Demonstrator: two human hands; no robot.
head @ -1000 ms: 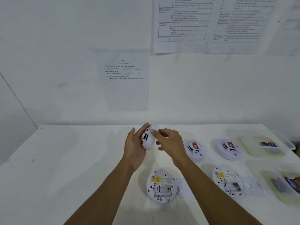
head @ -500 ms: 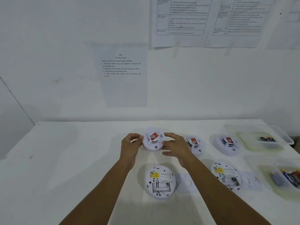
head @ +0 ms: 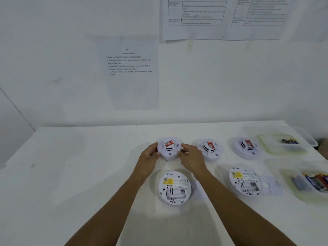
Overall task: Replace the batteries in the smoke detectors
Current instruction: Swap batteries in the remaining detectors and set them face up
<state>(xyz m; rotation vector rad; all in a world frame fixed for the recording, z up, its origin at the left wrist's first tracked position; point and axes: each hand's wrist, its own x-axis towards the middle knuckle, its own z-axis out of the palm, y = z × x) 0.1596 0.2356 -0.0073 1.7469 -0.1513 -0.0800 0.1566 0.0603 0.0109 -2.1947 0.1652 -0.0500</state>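
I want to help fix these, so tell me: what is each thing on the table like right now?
Far left detector: face up, gripped by left hand and right hand.
Far middle detector: face up, untouched.
Far right detector: face up, untouched.
Near left detector: face down, battery slot open.
Near right detector: face down, slot open, cover beside it.
Far tub: holds few batteries.
Near tub: holds many batteries.

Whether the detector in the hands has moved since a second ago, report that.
Yes. The held detector has come down and turned from edge-on to face up, now level with the middle detector to its right.
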